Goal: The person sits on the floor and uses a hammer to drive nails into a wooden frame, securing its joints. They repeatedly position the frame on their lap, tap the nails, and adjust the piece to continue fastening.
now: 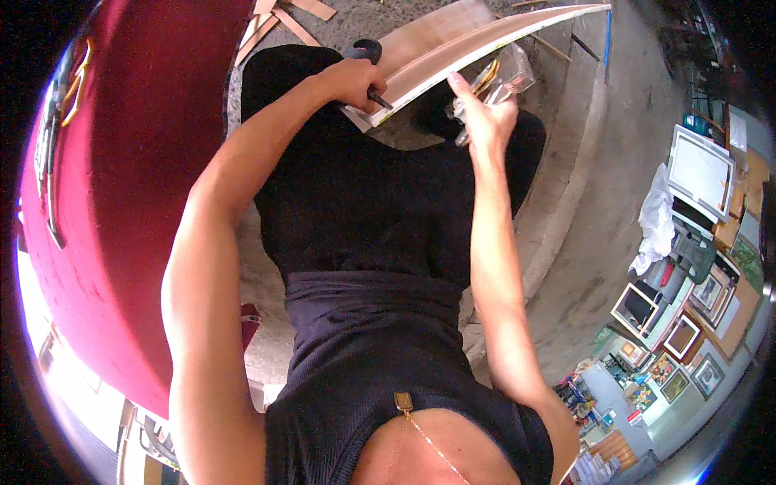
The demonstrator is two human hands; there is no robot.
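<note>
My left hand (353, 82) is closed around a dark tool with a black rounded end (365, 51) above the fist and a thin dark tip below it. The tool's exact kind is unclear. Beside that hand, a long wooden panel (440, 55) with a pale edge slants from my lap toward the upper right. My right hand (488, 121) grips a shiny, partly see-through object (511, 74) with a yellow part, close to the panel's near edge. Its kind cannot be made out, and the palm hides part of it.
Wood strips (301, 24) lie on the concrete floor (594, 202) at the far side. A large red covered surface (153, 186) rises close on my left, with a yellow-handled tool (79, 85) at its far edge. Picture frames (702, 174) stand along the right.
</note>
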